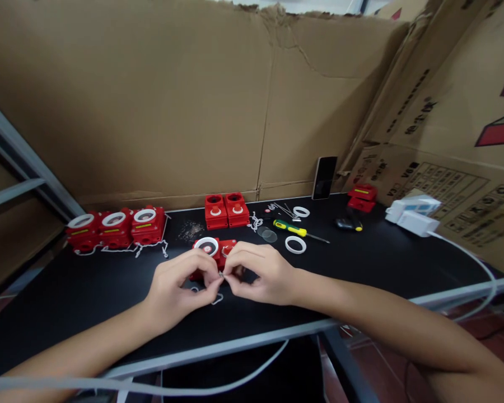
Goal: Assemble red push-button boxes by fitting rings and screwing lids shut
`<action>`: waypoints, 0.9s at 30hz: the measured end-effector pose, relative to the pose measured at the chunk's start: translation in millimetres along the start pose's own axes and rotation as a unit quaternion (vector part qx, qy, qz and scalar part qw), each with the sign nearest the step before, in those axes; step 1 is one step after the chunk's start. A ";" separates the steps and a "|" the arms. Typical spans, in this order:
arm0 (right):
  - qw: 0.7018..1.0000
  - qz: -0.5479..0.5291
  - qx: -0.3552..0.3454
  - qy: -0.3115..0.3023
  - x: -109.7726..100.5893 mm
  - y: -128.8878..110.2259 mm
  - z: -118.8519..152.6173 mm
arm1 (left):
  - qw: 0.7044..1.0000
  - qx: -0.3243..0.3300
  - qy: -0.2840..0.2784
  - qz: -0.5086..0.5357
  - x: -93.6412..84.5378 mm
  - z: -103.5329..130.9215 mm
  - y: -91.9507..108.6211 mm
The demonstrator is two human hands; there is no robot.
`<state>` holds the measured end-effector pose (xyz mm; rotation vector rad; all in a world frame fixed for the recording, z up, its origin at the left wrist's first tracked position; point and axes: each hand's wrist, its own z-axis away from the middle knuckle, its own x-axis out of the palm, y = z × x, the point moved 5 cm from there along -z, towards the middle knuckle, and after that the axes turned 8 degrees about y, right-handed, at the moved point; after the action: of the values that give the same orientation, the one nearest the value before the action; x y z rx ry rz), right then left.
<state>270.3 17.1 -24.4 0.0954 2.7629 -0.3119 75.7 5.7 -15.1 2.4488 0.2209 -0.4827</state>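
White cable (151, 387) crosses the foreground, passing over the left forearm and curving up toward the front edge of the bench (344, 263). Behind it, both bare forearms reach in from the lower corners and the two hands meet near the middle. The left hand (180, 282) has its grip closed to a pinch, thumb and forefinger tips together; the right hand (260, 274) mirrors it, its fingertips touching or almost touching the left ones. Between the two grips sits a tiny piece (221, 274), too small and too covered by the fingertips to identify; both hands seem to have hold of it.

Just behind that pinch lies a red unit (222, 246) with a white ring (205, 239) on its left part. It rests on the bench, partly hidden by the fingers; whether any finger touches it I cannot tell. A loop of white cord (217, 300) shows below the fingertips.

Beyond this unit stands a pair of red units (217, 221), side by side near the cardboard wall (172, 112). Well off to the left, three ringed red units (116, 238) form a row, cords trailing in front. To the right of the pair lie clear discs (269, 236), a green and yellow screwdriver (294, 228) and two loose white rings (295, 252); a phone (324, 178) leans upright farther back.
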 end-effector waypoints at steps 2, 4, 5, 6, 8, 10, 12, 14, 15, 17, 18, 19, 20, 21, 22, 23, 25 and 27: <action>0.999 -0.027 0.031 -0.012 2.0 3.1 2.0 | 1.000 0.029 0.002 -0.010 -1.5 0.2 3.2; 0.997 -0.046 0.051 -0.021 4.0 5.2 3.6 | 0.998 0.057 -0.001 -0.023 -2.2 0.8 6.2; 0.997 -0.056 0.057 -0.022 4.6 6.0 4.0 | 0.997 0.070 -0.001 -0.027 -2.3 1.1 7.5; 0.996 -0.065 0.063 -0.019 4.8 6.6 4.3 | 0.996 0.079 -0.001 -0.029 -2.5 1.4 8.5; 0.994 -0.077 0.079 -0.015 5.2 8.4 4.9 | 0.996 0.085 -0.003 -0.031 -2.3 1.8 9.0; 0.992 -0.077 0.100 -0.019 6.0 10.7 6.0 | 0.997 0.076 -0.004 -0.031 -2.2 1.9 7.9; 0.990 -0.071 0.116 -0.028 7.2 12.5 7.4 | 0.997 0.069 -0.007 -0.032 -1.5 2.1 7.1; 0.990 -0.067 0.121 -0.032 8.3 13.2 8.9 | 0.997 0.074 -0.007 -0.034 -0.7 2.5 7.7; 0.990 -0.065 0.121 -0.034 8.9 13.3 9.7 | 0.996 0.079 -0.008 -0.038 -0.1 2.9 8.3; 0.990 -0.062 0.120 -0.032 10.1 13.2 10.8 | 0.995 0.086 -0.005 -0.047 1.0 3.5 9.4; 0.991 -0.061 0.120 -0.029 10.5 13.1 11.2 | 0.995 0.088 -0.003 -0.052 1.6 3.8 9.8; 0.991 -0.061 0.120 -0.025 10.8 13.1 11.5 | 0.994 0.089 -0.001 -0.058 2.2 4.2 10.1; 0.991 -0.060 0.121 -0.021 11.1 13.0 11.7 | 0.994 0.090 0.001 -0.063 2.8 4.5 10.3; 0.990 -0.060 0.123 -0.018 11.3 13.0 11.8 | 0.994 0.090 0.004 -0.068 3.3 4.8 10.5; 0.991 -0.060 0.123 -0.015 11.5 12.7 11.8 | 0.993 0.092 0.005 -0.072 3.7 5.1 10.9; 0.991 -0.060 0.121 -0.014 11.7 12.2 11.7 | 0.993 0.094 0.005 -0.075 4.0 5.5 11.4; 0.991 -0.062 0.116 -0.009 11.6 11.0 11.4 | 0.992 0.096 0.002 -0.082 4.2 6.4 12.2; 0.991 -0.063 0.115 -0.003 11.5 10.3 11.6 | 0.991 0.102 -0.002 -0.089 4.0 7.4 12.7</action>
<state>264.7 24.8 -41.1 -0.0227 2.7214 -0.6639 80.7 -8.7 -15.1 2.6389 0.4098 -0.6148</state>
